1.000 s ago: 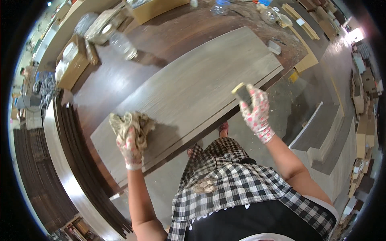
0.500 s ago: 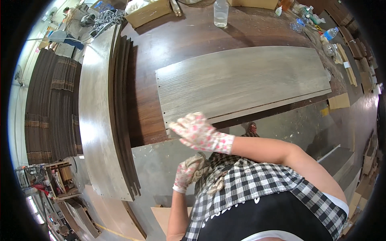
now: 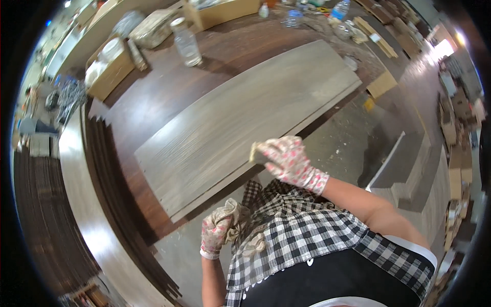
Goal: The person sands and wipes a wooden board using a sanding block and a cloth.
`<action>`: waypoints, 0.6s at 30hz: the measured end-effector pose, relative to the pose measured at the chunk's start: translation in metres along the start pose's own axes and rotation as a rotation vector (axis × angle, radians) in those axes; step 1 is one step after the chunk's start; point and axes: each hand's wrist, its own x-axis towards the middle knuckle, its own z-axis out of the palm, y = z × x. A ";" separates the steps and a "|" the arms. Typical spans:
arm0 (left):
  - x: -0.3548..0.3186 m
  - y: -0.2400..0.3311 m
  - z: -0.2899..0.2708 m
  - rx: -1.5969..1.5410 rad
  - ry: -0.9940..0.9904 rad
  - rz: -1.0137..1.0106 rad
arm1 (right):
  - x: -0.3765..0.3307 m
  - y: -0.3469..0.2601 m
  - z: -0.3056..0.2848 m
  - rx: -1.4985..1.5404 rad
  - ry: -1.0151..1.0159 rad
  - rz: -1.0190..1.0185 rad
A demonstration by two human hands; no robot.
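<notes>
A long grey wood-grain board (image 3: 245, 112) lies on the dark brown table, with a groove along its near edge and small holes at its left end. My right hand (image 3: 294, 163), in a white glove with pink dots, is closed round a small pad (image 3: 259, 153) with a pale edge and a dark side. It is over the board's near edge, about midway along; whether the pad touches the board I cannot tell. Lower left, in front of my checked apron, my left hand (image 3: 215, 235) wears a matching glove and grips a crumpled beige rag (image 3: 232, 217).
Stacked boards (image 3: 92, 204) stand along the table's left. A clear bottle (image 3: 186, 43) stands behind the board, beside cardboard boxes (image 3: 110, 69). Plastic bottles (image 3: 340, 10) and scraps lie at the far right. Grey panels (image 3: 404, 171) are to my right.
My right hand has moved rightward from the board's left end to about midway along its near edge. The left hand stays low with the rag. The view has turned, so the board appears more slanted.
</notes>
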 end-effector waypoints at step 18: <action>0.150 0.073 0.066 0.678 0.312 0.518 | -0.080 0.300 -0.052 -0.037 0.344 0.973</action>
